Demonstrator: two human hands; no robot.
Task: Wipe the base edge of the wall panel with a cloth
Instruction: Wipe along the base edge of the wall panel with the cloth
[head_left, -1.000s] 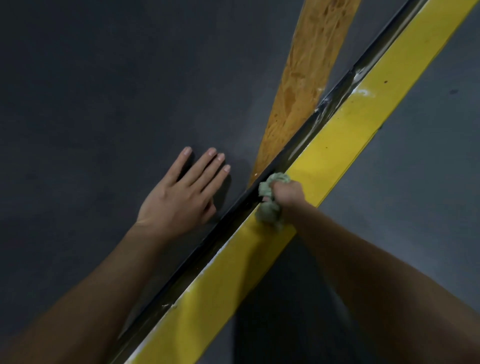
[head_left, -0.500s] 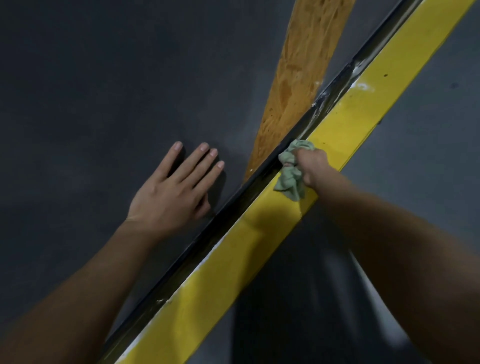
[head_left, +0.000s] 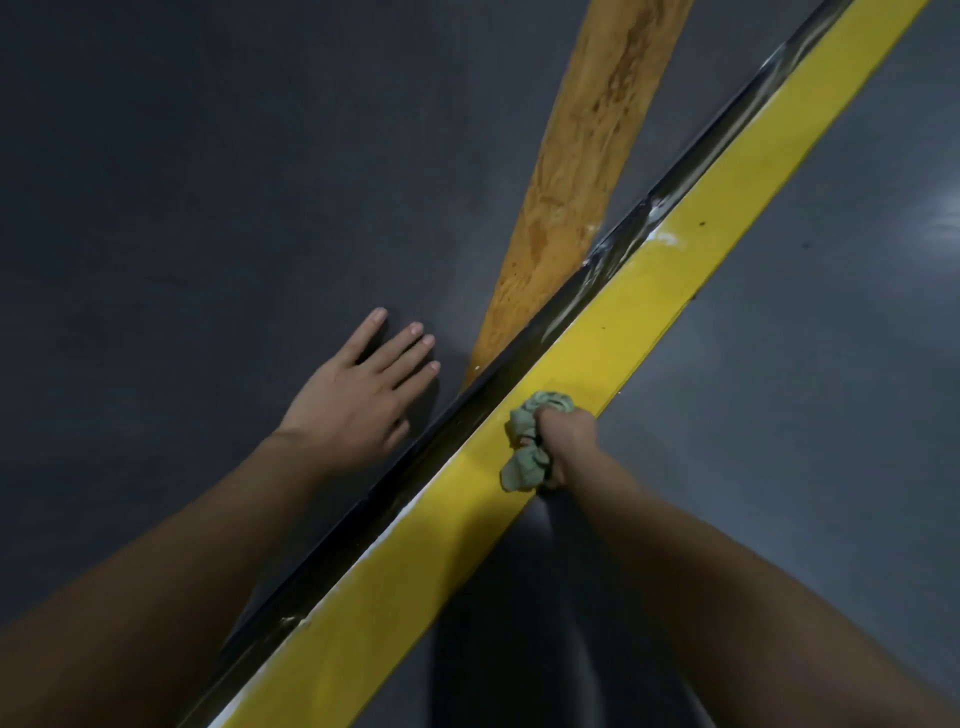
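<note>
A dark grey wall panel (head_left: 208, 182) fills the left side. Its black base edge (head_left: 524, 343) runs diagonally from bottom left to top right, beside a yellow floor stripe (head_left: 675, 280). My left hand (head_left: 358, 395) lies flat on the panel with straight fingers, just left of the base edge. My right hand (head_left: 566, 441) grips a bunched pale green cloth (head_left: 527, 447), which presses on the yellow stripe a little to the right of the black edge.
A tan chipboard strip (head_left: 582, 171) is set in the wall panel and meets the base edge above my hands. White smears (head_left: 618, 249) mark the edge further up. Grey floor (head_left: 805, 415) lies to the right of the stripe.
My right hand slid up along the edge with the cloth, then came back down and lower right onto the yellow stripe. My left hand stayed flat on the panel.
</note>
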